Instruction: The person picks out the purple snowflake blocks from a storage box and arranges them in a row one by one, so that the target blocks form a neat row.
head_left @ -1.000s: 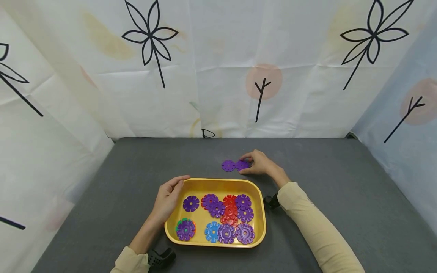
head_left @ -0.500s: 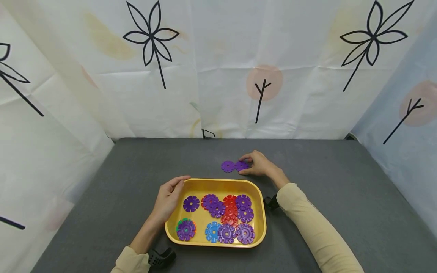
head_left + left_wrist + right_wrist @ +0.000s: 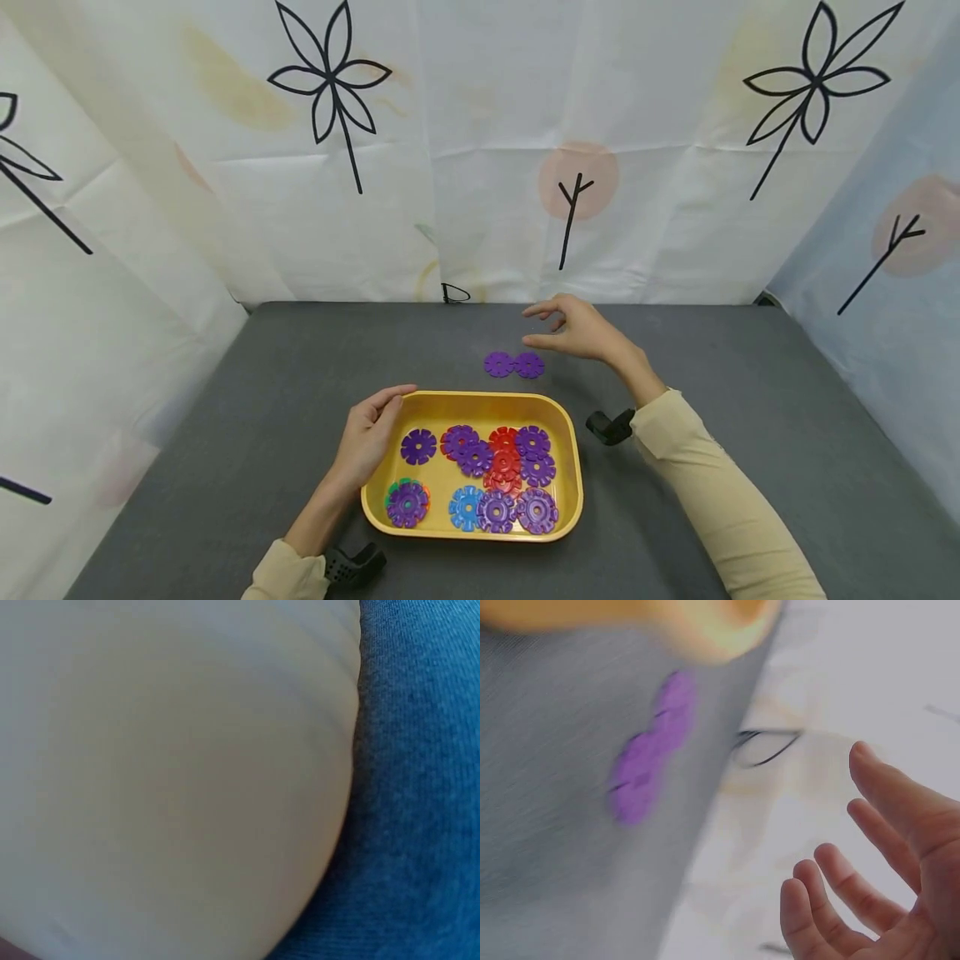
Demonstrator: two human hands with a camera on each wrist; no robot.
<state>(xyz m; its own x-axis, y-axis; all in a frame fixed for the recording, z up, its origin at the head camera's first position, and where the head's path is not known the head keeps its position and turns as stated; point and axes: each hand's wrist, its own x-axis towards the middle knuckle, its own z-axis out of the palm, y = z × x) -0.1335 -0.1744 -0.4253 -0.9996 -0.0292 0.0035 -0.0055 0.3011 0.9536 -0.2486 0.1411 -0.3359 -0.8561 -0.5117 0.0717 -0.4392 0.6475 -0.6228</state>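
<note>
Two purple snowflake discs (image 3: 513,365) lie joined edge to edge on the grey table beyond the tray. Just above and to the right of them hovers my right hand (image 3: 581,329), thumb and fingers spread, holding nothing. In the right wrist view the joined discs (image 3: 649,757) look blurred, apart from the fingers. My left hand (image 3: 367,437) holds the yellow tray (image 3: 480,403) at its upper left corner, thumb by the rim; some fingers are hidden. Inside the tray lie purple discs (image 3: 418,447), red discs (image 3: 504,468) and a blue disc (image 3: 465,507).
The grey table (image 3: 712,400) runs back to a white printed curtain (image 3: 487,225). A black wrist camera (image 3: 609,427) sits on the right wrist and another black camera (image 3: 354,567) on the left. The left wrist view shows mostly blurred skin beside blue fabric (image 3: 420,780).
My right hand has let go of the joined purple discs and lifted up and back from them. The discs stay on the table. My left hand keeps its place on the tray.
</note>
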